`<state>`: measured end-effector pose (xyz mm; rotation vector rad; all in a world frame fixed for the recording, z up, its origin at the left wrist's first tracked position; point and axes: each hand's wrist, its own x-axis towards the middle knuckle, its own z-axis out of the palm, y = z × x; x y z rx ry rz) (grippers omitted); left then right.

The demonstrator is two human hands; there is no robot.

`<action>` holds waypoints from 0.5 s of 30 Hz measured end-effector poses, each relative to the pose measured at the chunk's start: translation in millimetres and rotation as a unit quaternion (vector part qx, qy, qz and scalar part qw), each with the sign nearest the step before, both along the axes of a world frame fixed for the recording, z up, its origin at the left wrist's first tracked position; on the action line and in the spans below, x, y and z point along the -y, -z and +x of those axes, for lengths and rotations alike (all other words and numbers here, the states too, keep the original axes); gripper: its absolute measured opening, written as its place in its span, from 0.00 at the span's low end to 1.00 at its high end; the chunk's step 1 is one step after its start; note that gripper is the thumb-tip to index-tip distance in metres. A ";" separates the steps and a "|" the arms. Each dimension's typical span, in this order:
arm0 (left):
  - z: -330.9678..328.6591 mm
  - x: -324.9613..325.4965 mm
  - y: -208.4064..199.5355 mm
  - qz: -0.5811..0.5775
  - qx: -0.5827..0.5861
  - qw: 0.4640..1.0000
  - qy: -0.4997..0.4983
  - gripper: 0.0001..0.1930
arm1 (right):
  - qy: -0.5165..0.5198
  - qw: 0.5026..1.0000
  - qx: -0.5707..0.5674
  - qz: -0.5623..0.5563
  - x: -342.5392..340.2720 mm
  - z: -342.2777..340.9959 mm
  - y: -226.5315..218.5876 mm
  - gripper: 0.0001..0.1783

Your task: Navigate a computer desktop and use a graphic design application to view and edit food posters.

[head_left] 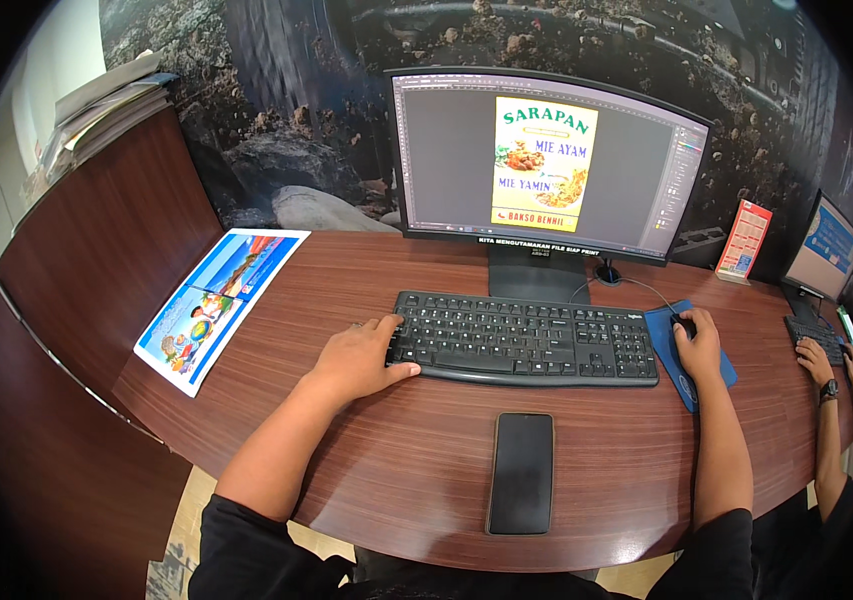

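Observation:
My left hand point(358, 358) rests at the left end of a black keyboard point(536, 340), fingers spread over its edge keys and thumb lying near the front corner. On a blue mouse pad point(668, 345), my right hand point(698, 345) is wrapped over a dark computer mouse point(684, 327), which is mostly hidden under the fingers. Behind the keyboard stands a monitor point(436, 160) with an editing program showing a yellow-bordered food poster. A dark smartphone point(522, 473) lies face up in front of the keyboard, its screen black, touched by neither hand.
A colourful printed sheet point(221, 305) lies on the wooden desk point(396, 450) at the left, beside a brown partition point(106, 250) topped with stacked papers point(106, 125). A small red card stand point(743, 240) is right of the monitor. Farther right, another person's hands point(814, 358) are at a second keyboard.

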<state>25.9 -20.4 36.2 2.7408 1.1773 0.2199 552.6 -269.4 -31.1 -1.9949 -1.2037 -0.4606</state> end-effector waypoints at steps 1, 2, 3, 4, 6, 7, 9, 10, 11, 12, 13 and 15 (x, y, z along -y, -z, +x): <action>-0.1 -0.3 0.3 -0.001 0.001 1.000 -0.001 0.45 | -0.002 1.000 0.003 0.001 -0.3 0.5 0.1 0.13; -0.2 -0.8 0.9 0.004 0.000 1.000 0.002 0.45 | -0.005 1.000 0.005 0.003 -0.9 0.9 0.2 0.13; -0.3 -1.2 1.3 0.009 -0.002 1.000 0.004 0.45 | -0.005 1.000 0.006 0.001 -1.2 0.7 -0.1 0.13; -0.3 -1.3 1.6 0.008 -0.001 1.000 0.003 0.45 | -0.005 1.000 0.002 0.001 -1.3 0.0 -0.6 0.13; 0.0 -1.6 1.6 0.010 0.004 1.000 0.010 0.44 | -0.004 1.000 -0.001 0.001 -1.0 -1.4 -1.8 0.13; 0.2 -1.2 1.0 0.009 0.004 1.000 0.010 0.44 | -0.003 1.000 -0.002 -0.003 -0.8 -2.0 -2.6 0.13; 0.9 0.0 -0.5 0.013 0.002 1.000 0.011 0.44 | -0.001 1.000 -0.002 -0.007 -0.3 -1.8 -2.9 0.13; 1.2 -0.3 -0.1 0.013 0.002 1.000 0.012 0.44 | 0.003 1.000 -0.005 -0.009 -0.5 -1.2 -2.5 0.14; 0.8 -0.7 0.9 0.009 0.000 1.000 0.007 0.44 | 0.007 1.000 -0.008 -0.012 -0.8 -1.0 -2.2 0.14; 0.4 -1.2 1.7 0.006 -0.001 1.000 0.002 0.44 | 0.007 1.000 -0.008 -0.012 -0.7 -1.7 -2.7 0.14; 0.1 -1.6 2.6 0.006 -0.001 1.000 0.002 0.44 | 0.010 1.000 -0.006 -0.013 -0.7 -3.2 -3.5 0.14; -0.1 -2.2 3.9 0.013 0.004 1.000 0.009 0.44 | 0.013 1.000 -0.004 -0.014 -0.9 -4.9 -3.9 0.14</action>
